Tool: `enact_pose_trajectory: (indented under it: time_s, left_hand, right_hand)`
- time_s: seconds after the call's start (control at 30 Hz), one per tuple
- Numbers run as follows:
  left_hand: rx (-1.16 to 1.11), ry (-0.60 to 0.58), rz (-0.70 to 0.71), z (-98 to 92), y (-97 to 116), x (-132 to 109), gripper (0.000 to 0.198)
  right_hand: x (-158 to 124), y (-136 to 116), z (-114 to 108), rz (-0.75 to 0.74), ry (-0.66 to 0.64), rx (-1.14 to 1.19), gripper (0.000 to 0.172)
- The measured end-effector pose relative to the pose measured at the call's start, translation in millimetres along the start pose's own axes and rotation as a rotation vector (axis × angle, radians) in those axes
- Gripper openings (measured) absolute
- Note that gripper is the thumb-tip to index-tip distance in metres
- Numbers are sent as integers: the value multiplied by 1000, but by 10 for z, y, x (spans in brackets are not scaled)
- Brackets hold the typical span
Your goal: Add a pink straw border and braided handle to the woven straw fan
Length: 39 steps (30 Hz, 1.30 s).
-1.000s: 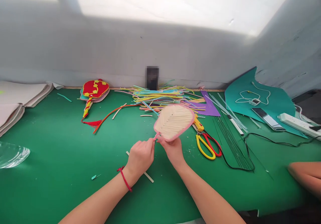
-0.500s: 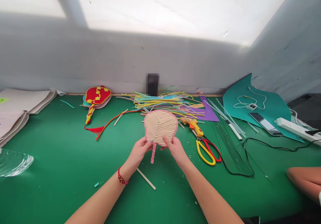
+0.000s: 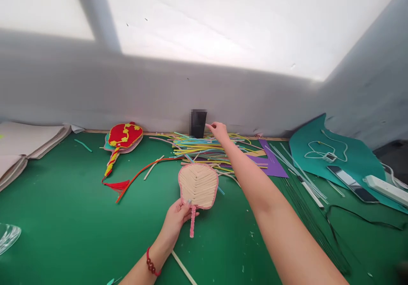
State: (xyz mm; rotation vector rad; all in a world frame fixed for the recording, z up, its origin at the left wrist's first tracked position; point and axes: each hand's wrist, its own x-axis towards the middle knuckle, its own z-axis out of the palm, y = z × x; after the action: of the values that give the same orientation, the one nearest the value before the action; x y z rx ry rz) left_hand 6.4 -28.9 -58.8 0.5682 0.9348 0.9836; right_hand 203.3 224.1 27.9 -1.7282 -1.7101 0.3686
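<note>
My left hand [image 3: 179,219] is closed on a small round fan [image 3: 198,185] where its face meets the handle. The fan has a cream ribbed face, a pink edge and a pink wrapped handle. Stretched forward across the table, my right hand [image 3: 219,131] has its fingertips at the right edge of a dark upright phone-like device [image 3: 198,125], partly pixelated, leaning on the wall. It does not grip the device, and whether it touches it I cannot tell. Just below that hand lies a heap of coloured pipe cleaners [image 3: 204,146].
A red and yellow fan [image 3: 126,135] with a tassel lies back left, beside papers [image 3: 35,138]. On the right are purple sheet [image 3: 276,161], teal sheet [image 3: 357,153], a phone [image 3: 352,184], a power strip [image 3: 387,188] and a black cable [image 3: 360,219]. A clear dish [image 3: 8,236] stands left.
My right hand has let go of the cream fan and reached forward to the dark device. My left hand still holds the fan. My right arm now covers the glue gun and scissors.
</note>
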Motion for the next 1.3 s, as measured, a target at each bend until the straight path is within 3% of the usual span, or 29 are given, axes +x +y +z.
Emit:
enact_pose_trajectory:
  time_s: [0.2, 0.37, 0.7, 1.1, 1.3]
  left_hand:
    - [-56, -11, 7, -4, -1, 35, 46]
    - [-72, -20, 1, 3, -2, 38, 45]
    - [-75, -12, -18, 5, -1, 48, 49]
    - [-64, -12, -12, 19, 28, 26, 47]
    - [-59, -8, -16, 21, 47, 8, 47]
  right_hand:
    - [239, 287, 607, 75, -111, -160, 57]
    - [316, 397, 799, 89, -178, -255, 64]
    - [416, 466, 898, 110, -193, -364, 71]
    - [438, 500, 910, 103, -203, -305, 67]
    - [388, 414, 757, 81, -206, -208, 62]
